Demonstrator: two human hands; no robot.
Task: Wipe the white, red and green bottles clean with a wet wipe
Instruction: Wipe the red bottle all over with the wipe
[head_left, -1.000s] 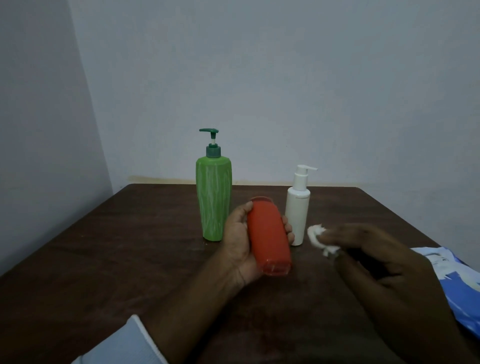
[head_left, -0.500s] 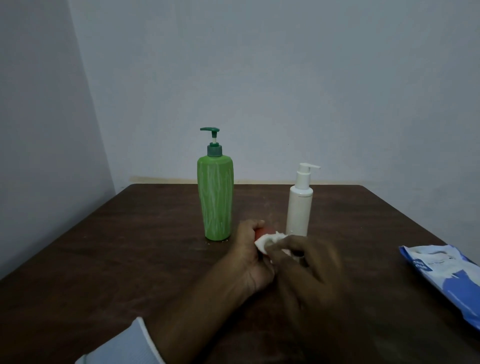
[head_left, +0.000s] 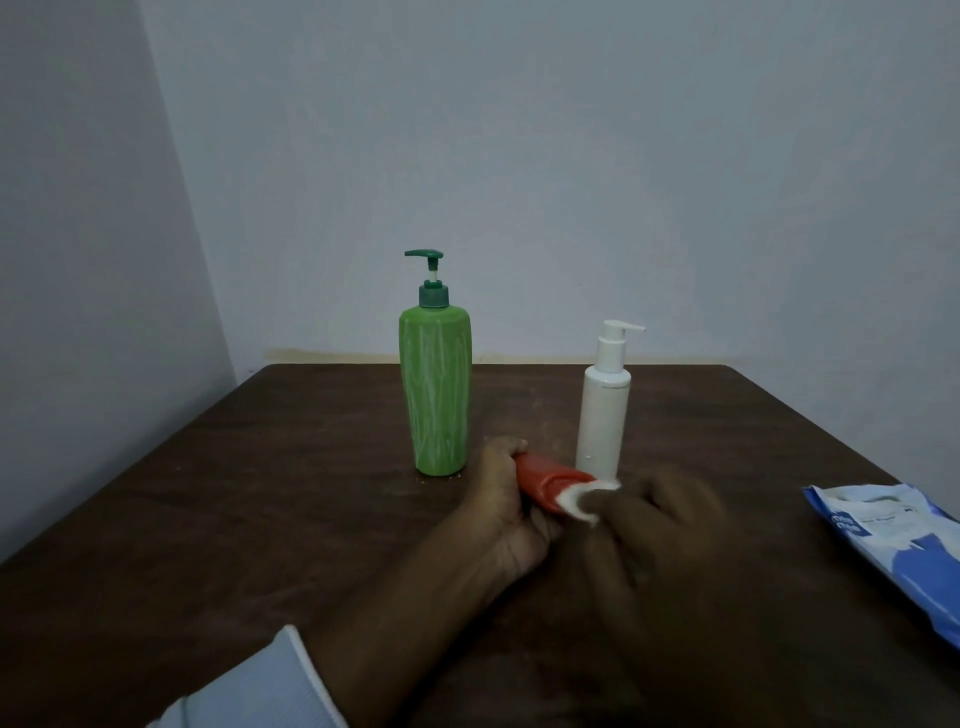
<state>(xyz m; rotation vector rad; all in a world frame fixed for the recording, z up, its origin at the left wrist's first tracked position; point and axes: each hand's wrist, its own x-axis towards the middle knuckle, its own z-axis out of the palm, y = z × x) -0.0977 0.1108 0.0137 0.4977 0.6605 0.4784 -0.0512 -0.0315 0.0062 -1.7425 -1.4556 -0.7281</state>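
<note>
Table (head_left: 234, 519): wipes pack (head_left: 893, 551) rt, green bottle (head_left: 436, 395) & white bottle (head_left: 602, 421) upright.

Dim, soft, even light with a cool grey-blue cast on the wall (head_left: 571, 156); no hard shadows and no glare. The dark counter (head_left: 260, 493) catches a little light at its far half and sinks nearly to black close in. The green bottle (head_left: 435, 395) and white bottle (head_left: 602, 415) are sharp. The right hand (head_left: 670, 525) is smeared by motion blur, the wet wipe (head_left: 576, 501) in its grip a pale smudge. The left hand (head_left: 498, 509) and its red bottle (head_left: 545, 480) are crisper. Wide-angle stretch splays the counter's sides and the wipes pack (head_left: 883, 530).
</note>
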